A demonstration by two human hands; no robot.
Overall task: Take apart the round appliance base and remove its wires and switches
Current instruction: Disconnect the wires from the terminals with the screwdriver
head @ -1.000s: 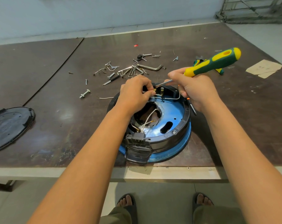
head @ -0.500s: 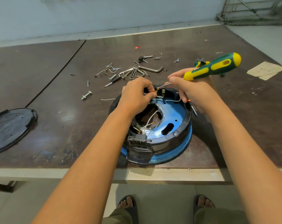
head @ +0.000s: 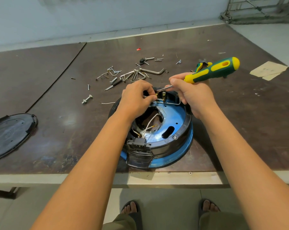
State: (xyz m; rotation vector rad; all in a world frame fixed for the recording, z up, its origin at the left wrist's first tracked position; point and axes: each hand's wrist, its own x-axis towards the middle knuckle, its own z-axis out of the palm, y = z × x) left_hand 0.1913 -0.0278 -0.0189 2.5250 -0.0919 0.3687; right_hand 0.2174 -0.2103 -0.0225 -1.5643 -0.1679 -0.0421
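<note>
A dark brown worktop [head: 231, 130] fills most of the view. It is made of two boards that meet at a thin seam [head: 57, 77] running away on the left, and it has a pale, scuffed front edge [head: 90, 178] and a soft patch of reflected light on its worn surface. Behind it stands a plain, pale bluish wall [head: 107, 14], and a metal frame [head: 249, 20] rests on the light grey floor [head: 273, 39] in the far right corner.

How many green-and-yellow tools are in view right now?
2. One screwdriver in the right hand, tip at the base's far rim; another tool lies on the table just behind its handle, mostly hidden. Others may be hidden.
</note>
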